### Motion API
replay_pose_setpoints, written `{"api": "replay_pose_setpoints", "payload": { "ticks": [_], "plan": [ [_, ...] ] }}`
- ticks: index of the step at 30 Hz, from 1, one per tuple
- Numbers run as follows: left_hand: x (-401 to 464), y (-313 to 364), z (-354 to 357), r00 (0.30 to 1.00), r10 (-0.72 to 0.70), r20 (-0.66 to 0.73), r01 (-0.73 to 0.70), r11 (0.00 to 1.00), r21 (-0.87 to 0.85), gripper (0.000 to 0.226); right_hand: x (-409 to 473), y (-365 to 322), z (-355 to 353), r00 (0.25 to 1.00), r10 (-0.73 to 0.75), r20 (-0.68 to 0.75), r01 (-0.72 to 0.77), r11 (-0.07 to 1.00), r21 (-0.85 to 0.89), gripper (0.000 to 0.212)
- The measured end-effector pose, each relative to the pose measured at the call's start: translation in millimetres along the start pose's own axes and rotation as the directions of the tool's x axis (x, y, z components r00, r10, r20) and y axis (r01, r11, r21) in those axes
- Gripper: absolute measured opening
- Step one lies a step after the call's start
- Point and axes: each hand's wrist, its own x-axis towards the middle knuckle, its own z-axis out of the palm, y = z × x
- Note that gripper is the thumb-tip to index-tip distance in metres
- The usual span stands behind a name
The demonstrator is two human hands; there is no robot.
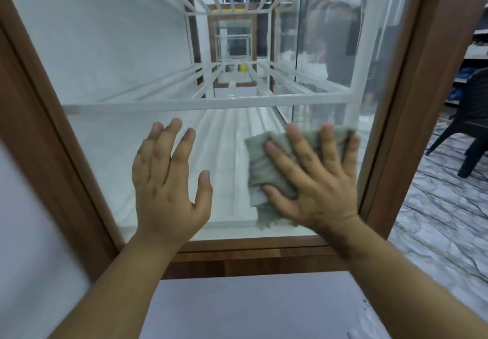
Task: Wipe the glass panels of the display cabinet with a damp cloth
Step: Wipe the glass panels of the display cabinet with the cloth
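Observation:
The display cabinet's glass panel fills the view, set in a brown wooden frame. My right hand presses a grey-green cloth flat against the lower right of the glass, fingers spread straight over it. My left hand is flat with straight, spread fingers at the lower middle of the pane, holding nothing. Whether it touches the glass I cannot tell. Part of the cloth is hidden under my right palm.
White wire shelves run back inside the cabinet. A person's reflection shows in the right glass. A dark plastic chair stands on the marbled floor at right. A white surface lies below the frame.

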Motion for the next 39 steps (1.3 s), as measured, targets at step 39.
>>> {"api": "replay_pose_setpoints", "payload": {
  "ticks": [39],
  "plan": [
    [-3.4, -107.3, -73.0, 0.98, -0.188, -0.071, 0.188, 0.982, -0.009, 0.057, 121.7, -146.3, -2.4, 0.998, -0.044, 0.036, 0.041, 0.995, 0.096, 0.066]
  ]
}}
